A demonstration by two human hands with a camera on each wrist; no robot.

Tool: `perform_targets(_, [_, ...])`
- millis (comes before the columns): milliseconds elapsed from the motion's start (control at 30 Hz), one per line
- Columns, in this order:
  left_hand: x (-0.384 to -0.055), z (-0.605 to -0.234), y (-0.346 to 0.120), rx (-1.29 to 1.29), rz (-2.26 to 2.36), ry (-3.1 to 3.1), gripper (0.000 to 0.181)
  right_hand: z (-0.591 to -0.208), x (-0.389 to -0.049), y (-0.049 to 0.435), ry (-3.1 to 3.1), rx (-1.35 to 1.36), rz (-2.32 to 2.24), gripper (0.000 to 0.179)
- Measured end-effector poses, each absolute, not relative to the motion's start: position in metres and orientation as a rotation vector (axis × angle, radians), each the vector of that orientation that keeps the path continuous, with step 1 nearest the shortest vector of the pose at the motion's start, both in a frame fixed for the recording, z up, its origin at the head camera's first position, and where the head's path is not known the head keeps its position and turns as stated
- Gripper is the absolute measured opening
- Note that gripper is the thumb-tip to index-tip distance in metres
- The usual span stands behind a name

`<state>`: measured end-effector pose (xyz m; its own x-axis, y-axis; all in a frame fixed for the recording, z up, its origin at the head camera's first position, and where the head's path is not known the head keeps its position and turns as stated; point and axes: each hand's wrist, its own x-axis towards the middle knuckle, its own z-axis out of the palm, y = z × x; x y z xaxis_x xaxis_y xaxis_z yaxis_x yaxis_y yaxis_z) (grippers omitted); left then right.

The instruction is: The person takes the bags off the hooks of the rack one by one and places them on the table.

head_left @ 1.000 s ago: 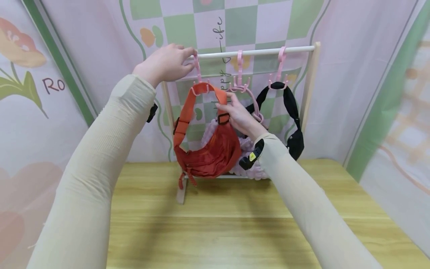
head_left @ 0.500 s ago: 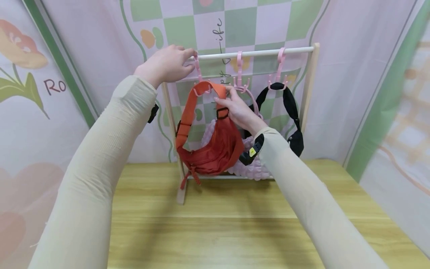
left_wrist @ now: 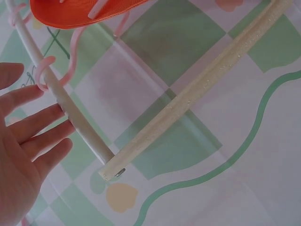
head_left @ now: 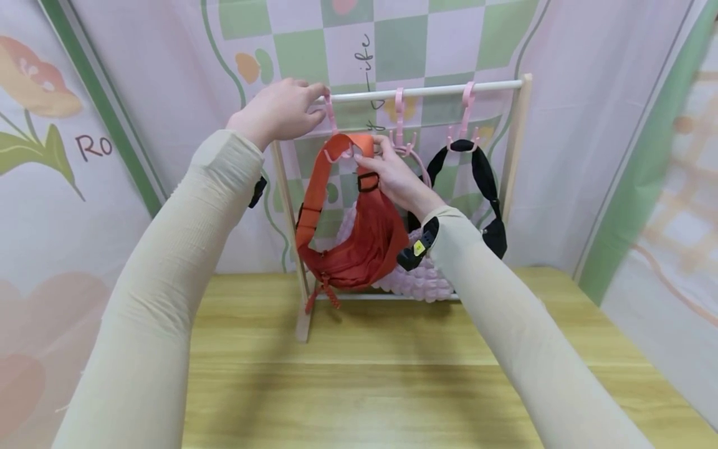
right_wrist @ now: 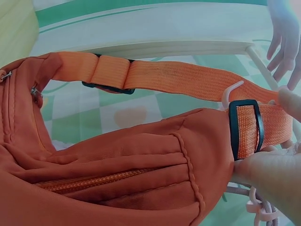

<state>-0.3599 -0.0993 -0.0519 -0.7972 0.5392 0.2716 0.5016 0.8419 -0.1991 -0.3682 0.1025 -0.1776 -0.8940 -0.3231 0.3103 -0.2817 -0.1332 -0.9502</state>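
Note:
A red-orange sling bag (head_left: pixel 359 243) hangs from its bright orange strap (right_wrist: pixel 174 77) at the rack's left end. My right hand (head_left: pixel 401 178) pinches the strap just above its black buckle (right_wrist: pixel 247 127), thumb in front and fingers behind. The strap's top loop lies over the prongs of a pink hook (head_left: pixel 330 115). My left hand (head_left: pixel 280 109) is at the white rod (left_wrist: pixel 77 115) beside that hook. In the left wrist view its fingers are fairly straight, their tips touching the rod and the hook's curl.
On the same rod, a second pink hook (head_left: pixel 399 115) bears a lilac puffy bag (head_left: pixel 417 280), and a third pink hook (head_left: pixel 467 112) a black bag (head_left: pixel 493 237). The rack's wooden post (head_left: pixel 515 143) stands on a wood-grain table (head_left: pixel 359 386) before a patterned cloth.
My right hand has raised the strap slightly and shifted it a little left and up, and the bag's body has risen and turned with it. The left hand has stayed at the rod.

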Motion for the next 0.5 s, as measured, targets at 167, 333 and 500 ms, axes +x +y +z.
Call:
perform_targets(167, [-0.362,-0.053,-0.099,-0.776,0.171,-2.702,0.051,-0.174,-0.368,0.101,1.988,-0.747,-2.258,0.037])
perform_targets(333, [-0.363,-0.054,-0.099,-0.765,0.178,-2.698,0.051,-0.171,-0.368,0.101,1.969,-0.762,-2.27,0.038])
perform_targets(500, [-0.363,-0.055,-0.098,-0.768,0.188,-2.685,0.051,-0.167,-0.368,0.101,2.0,-0.756,-2.27,0.044])
